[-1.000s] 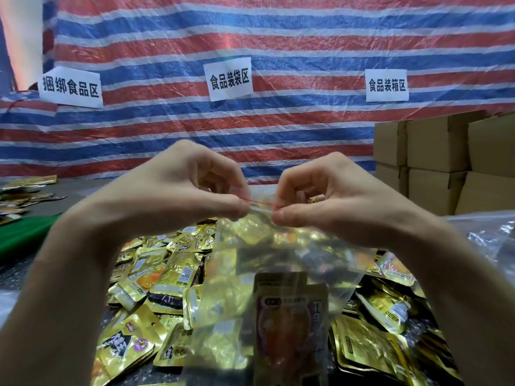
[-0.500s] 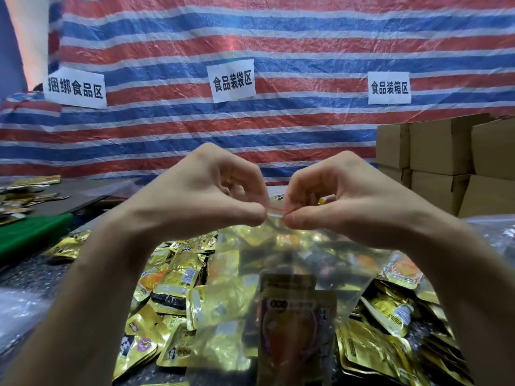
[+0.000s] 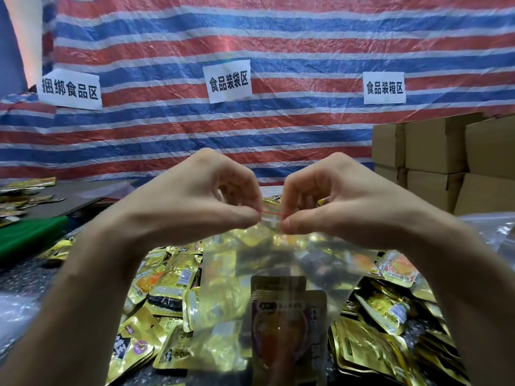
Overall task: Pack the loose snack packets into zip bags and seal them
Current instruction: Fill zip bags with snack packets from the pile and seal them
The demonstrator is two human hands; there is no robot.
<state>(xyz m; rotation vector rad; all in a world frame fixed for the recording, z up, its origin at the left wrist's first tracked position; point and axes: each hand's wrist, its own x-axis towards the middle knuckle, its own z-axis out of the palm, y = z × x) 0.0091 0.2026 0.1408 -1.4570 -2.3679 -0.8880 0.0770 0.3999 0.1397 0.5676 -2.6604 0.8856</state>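
At the centre of the view, the left hand (image 3: 195, 201) and the right hand (image 3: 342, 207) are raised close together above the table (image 3: 22, 274). Each one pinches the top edge of a clear zip bag (image 3: 220, 288) between thumb and curled forefinger. The two thumb tips are just beside each other, and a short piece of the red zip strip (image 3: 271, 215) shows between them. I cannot tell if the strip is fully pressed closed. The bag hangs down from the fingers toward the near side. At least one gold and purple snack packet (image 3: 287, 324) stands upright in its lower part, and a second seems to be behind it, a little to the right. Under and behind the bag, many loose snack packets (image 3: 167, 282) in gold foil lie in a heap on the table, to the left and to the right of the bag. On the left side there is a green board (image 3: 28, 235), and some more gold packets (image 3: 28, 185) lie far on the left. Brown cardboard boxes (image 3: 434, 151) are stacked on the far right, and crumpled clear plastic (image 3: 496, 229) lies in front of them. A tarp (image 3: 278, 37) with red, blue and white stripes covers the far wall, with three white paper signs (image 3: 229, 80) on it.
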